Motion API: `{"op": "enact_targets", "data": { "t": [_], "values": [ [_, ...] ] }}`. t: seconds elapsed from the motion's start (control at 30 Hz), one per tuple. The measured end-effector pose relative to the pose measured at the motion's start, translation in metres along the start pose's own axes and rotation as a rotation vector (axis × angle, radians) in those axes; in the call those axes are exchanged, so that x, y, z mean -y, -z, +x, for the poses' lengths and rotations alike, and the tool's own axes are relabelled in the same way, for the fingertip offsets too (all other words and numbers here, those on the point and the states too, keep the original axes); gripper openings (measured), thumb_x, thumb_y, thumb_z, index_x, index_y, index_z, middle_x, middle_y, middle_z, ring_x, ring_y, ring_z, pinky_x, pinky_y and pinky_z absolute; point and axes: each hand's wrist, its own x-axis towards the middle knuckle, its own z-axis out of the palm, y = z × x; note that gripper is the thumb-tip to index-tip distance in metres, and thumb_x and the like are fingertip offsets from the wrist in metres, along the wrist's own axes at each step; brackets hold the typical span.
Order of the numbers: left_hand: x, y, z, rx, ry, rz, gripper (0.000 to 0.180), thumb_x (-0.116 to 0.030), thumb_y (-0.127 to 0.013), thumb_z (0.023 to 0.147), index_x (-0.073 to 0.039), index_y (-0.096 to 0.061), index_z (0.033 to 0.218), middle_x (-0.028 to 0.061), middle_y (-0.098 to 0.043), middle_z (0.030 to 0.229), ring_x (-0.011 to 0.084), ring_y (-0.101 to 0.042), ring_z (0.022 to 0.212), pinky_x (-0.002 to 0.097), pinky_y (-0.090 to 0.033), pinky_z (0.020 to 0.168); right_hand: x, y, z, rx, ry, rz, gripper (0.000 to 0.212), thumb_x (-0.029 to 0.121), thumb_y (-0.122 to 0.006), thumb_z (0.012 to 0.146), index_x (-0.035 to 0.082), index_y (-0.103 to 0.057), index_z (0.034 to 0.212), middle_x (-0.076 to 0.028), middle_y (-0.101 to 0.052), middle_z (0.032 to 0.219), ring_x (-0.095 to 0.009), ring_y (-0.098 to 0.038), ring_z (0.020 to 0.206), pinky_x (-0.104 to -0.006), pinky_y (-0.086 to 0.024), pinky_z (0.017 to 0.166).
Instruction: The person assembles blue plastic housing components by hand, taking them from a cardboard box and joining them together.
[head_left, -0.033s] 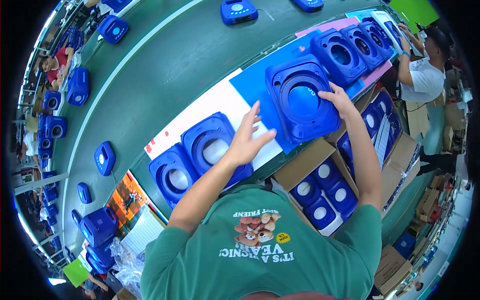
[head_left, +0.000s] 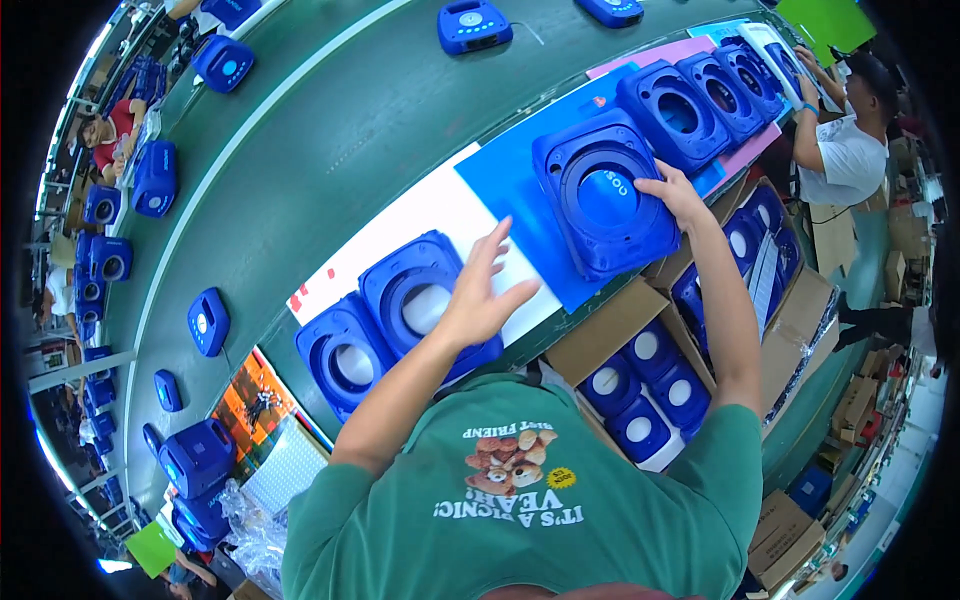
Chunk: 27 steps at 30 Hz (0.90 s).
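My right hand (head_left: pixel 673 198) grips the right edge of a blue plastic speaker housing (head_left: pixel 562 215), its thumb over the rim of the round opening; the fingers are partly hidden. The housing rests on or just above a blue sheet (head_left: pixel 500 185); I cannot tell which. Through the opening, blue with white lettering shows. My left hand (head_left: pixel 482 295) is open and holds nothing, its fingers apart above a white sheet (head_left: pixel 430 215). Nearest to it is another blue housing (head_left: pixel 390 268), and a third housing (head_left: pixel 312 345) stands against that one on the left.
Several more blue housings (head_left: pixel 660 90) stand in a row at the far right, where a co-worker (head_left: pixel 850 140) handles one. Open cartons (head_left: pixel 590 340) with blue units stand at my right side. A green conveyor (head_left: pixel 330 130) carrying blue units lies beyond.
My left hand has drifted slightly left, away from the held housing. That housing has tilted a little in my right hand, and more lettering shows through its opening.
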Motion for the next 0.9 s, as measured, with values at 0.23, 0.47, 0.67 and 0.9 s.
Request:
{"op": "enact_targets", "data": {
  "t": [0.23,0.47,0.67,0.9],
  "values": [
    [0.013,0.035,-0.08,-0.229,-0.021,0.404,0.056,-0.015,-0.07,0.075,-0.001,-0.049,0.125,0.0184,-0.053,0.115,0.0309,-0.056,0.103,0.0372,-0.046,0.087,0.001,0.041,0.084,-0.098,0.028,-0.294,0.059,0.015,-0.071,0.076,-0.001,-0.051,0.128,-0.016,-0.064,0.11,-0.023,-0.063,0.095,-0.0337,-0.052,0.081],
    [0.035,0.028,-0.117,-0.209,-0.011,0.615,0.051,-0.013,-0.07,0.072,-0.002,-0.053,0.118,0.018,-0.055,0.112,0.0348,-0.056,0.101,0.0398,-0.046,0.086,-0.011,-0.039,0.057,-0.693,0.71,-1.351,0.078,0.05,-0.072,0.067,0.009,-0.049,0.129,-0.02,-0.051,0.127,-0.036,-0.048,0.118,-0.0471,-0.037,0.099],
    [0.043,0.033,-0.126,-0.221,0.007,0.547,0.048,-0.012,-0.069,0.072,-0.001,-0.054,0.117,0.018,-0.056,0.11,0.034,-0.057,0.099,0.039,-0.047,0.085,-0.056,-0.079,0.021,-0.284,0.64,-1.618,0.049,0.017,-0.055,0.084,0.023,-0.049,0.132,-0.019,-0.04,0.136,-0.035,-0.041,0.122,-0.0539,-0.029,0.103],
    [0.039,0.046,-0.145,-0.31,-0.042,0.448,0.044,-0.006,-0.068,0.073,0.0,-0.055,0.115,0.0163,-0.057,0.106,0.0277,-0.058,0.092,0.0345,-0.048,0.081,-0.049,-0.118,0.012,-0.438,0.518,-1.525,0.055,0.028,-0.064,0.079,0.019,-0.046,0.131,-0.022,-0.034,0.142,-0.038,-0.032,0.132,-0.0551,-0.025,0.106]
  ]
}}
